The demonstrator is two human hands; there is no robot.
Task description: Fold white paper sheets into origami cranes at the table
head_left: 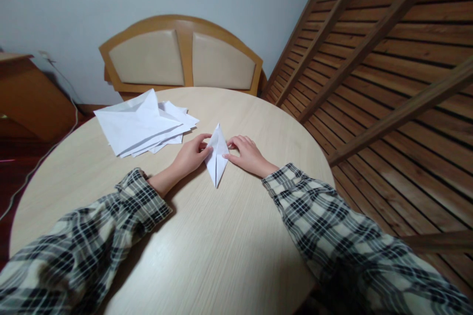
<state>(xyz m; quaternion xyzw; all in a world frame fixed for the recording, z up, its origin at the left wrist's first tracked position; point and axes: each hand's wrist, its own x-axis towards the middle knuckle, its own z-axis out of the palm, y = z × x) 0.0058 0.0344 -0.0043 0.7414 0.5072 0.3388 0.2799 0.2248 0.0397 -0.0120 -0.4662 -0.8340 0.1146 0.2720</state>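
Observation:
A white sheet of paper folded into a narrow diamond (217, 157) lies on the table, one point toward me and one away. A slit runs up the middle of its near half. My left hand (192, 153) grips its left edge between thumb and fingers. On the opposite side, my right hand (248, 154) pinches the right edge, the thumb lying on top of the paper. The fingertips under the edges are partly hidden. Both forearms wear black-and-white plaid sleeves.
A loose pile of white paper sheets (142, 125), some creased, sits at the table's left. The round pale wooden table (207, 256) fills the middle. Behind it stands a padded headboard (188, 54). Wooden slats (391, 88) lean at the right, and a cable (44, 157) hangs at the left.

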